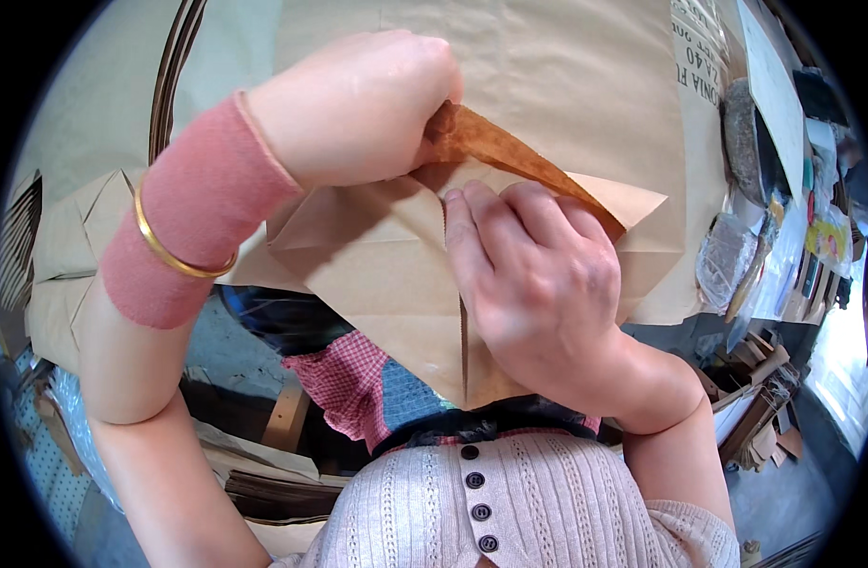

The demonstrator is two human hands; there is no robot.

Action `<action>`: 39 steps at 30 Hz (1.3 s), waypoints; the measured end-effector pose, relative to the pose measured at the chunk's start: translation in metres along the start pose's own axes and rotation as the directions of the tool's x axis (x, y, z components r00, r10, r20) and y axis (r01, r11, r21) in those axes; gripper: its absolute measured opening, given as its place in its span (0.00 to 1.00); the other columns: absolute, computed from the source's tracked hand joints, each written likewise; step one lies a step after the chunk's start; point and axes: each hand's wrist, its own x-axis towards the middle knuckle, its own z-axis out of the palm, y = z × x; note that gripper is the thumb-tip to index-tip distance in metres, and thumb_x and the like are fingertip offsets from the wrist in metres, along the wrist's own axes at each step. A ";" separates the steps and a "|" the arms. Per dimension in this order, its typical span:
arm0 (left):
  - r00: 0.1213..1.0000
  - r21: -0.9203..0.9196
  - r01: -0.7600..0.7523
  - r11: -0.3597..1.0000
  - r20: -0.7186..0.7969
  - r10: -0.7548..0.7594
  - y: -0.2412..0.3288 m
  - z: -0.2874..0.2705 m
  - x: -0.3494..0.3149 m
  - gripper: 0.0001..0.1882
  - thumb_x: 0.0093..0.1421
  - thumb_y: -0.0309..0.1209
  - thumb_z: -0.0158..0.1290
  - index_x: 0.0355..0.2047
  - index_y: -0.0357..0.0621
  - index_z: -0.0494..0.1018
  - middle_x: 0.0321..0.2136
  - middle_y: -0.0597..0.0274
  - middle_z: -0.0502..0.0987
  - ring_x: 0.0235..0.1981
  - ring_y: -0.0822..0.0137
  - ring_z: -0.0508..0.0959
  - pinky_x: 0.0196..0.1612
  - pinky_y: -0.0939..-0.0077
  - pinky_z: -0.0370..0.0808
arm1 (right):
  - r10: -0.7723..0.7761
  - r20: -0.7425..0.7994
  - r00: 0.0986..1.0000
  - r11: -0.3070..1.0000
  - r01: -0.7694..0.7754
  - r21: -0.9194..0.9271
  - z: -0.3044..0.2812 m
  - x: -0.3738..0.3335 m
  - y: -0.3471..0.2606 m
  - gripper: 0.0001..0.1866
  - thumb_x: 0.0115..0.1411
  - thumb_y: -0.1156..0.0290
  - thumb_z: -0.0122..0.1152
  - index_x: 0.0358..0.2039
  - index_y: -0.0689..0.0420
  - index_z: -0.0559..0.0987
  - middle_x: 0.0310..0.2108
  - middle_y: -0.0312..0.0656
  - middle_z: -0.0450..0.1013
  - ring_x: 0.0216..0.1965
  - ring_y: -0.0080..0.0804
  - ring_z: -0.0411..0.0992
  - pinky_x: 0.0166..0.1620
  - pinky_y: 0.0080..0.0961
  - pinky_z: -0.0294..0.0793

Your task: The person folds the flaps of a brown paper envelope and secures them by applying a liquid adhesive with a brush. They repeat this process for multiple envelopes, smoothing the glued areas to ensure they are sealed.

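A brown kraft paper bag [386, 275] lies in front of me, its end folded into slanted flaps. One pointed flap hangs over the near table edge. My left hand [367, 109] is closed at the far side of the fold, gripping the raised darker brown flap [510, 147]; its fingertips are mostly hidden behind the hand. My right hand [547, 260] rests on the bag with bent fingers pressed together on the paper near the central slit. The raised flap runs behind its knuckles. A pink wristband and a gold bangle circle my left forearm.
Large brown paper sheets [566, 66] cover the table beneath the bag. Folded paper pieces [74, 237] stand at the left. A grey rounded container [744, 142] and clear plastic packets [727, 251] sit at the right edge. Cardboard scraps [760, 398] are piled below right.
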 end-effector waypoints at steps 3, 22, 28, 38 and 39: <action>0.997 0.063 0.044 0.997 -0.065 -0.040 0.000 0.010 0.001 0.04 0.48 0.23 0.61 0.24 0.34 0.79 0.17 0.47 0.76 0.18 0.50 0.76 0.26 0.65 0.74 | 0.009 0.118 0.993 1.000 -0.008 -0.009 -0.009 0.001 -0.002 0.21 0.39 0.74 0.59 0.37 0.67 0.81 0.36 0.42 0.76 0.35 0.31 0.72 0.32 0.24 0.71; 0.996 -0.139 0.060 0.988 0.074 -0.050 0.004 -0.011 0.036 0.07 0.50 0.25 0.59 0.27 0.33 0.77 0.22 0.46 0.76 0.23 0.49 0.77 0.28 0.65 0.73 | -0.124 0.067 0.990 0.992 0.125 -0.022 -0.005 -0.008 -0.009 0.13 0.35 0.67 0.58 0.20 0.63 0.79 0.20 0.41 0.66 0.30 0.35 0.63 0.29 0.26 0.60; 0.969 0.348 0.068 0.935 -0.246 0.022 0.012 0.015 0.046 0.13 0.54 0.33 0.60 0.33 0.37 0.71 0.30 0.48 0.78 0.35 0.45 0.78 0.37 0.55 0.74 | -0.131 0.195 0.972 0.981 0.156 -0.115 -0.005 -0.017 -0.017 0.22 0.40 0.72 0.62 0.37 0.72 0.81 0.37 0.53 0.76 0.36 0.35 0.71 0.34 0.24 0.69; 0.880 0.743 -0.398 0.538 0.143 0.453 0.068 0.042 -0.025 0.03 0.46 0.30 0.53 0.19 0.47 0.74 0.25 0.63 0.74 0.36 0.66 0.74 0.45 0.70 0.70 | 0.107 0.539 0.835 0.978 0.010 -0.209 -0.065 -0.053 0.036 0.42 0.51 0.43 0.65 0.58 0.63 0.70 0.50 0.55 0.70 0.49 0.42 0.73 0.46 0.32 0.71; 0.916 0.694 -0.372 0.616 0.166 0.365 0.075 0.053 -0.032 0.03 0.47 0.30 0.53 0.19 0.47 0.75 0.23 0.64 0.74 0.36 0.66 0.74 0.47 0.71 0.70 | 0.097 0.609 0.787 0.964 0.077 -0.253 -0.071 -0.052 0.037 0.42 0.51 0.42 0.64 0.58 0.61 0.70 0.48 0.54 0.72 0.48 0.40 0.74 0.43 0.32 0.71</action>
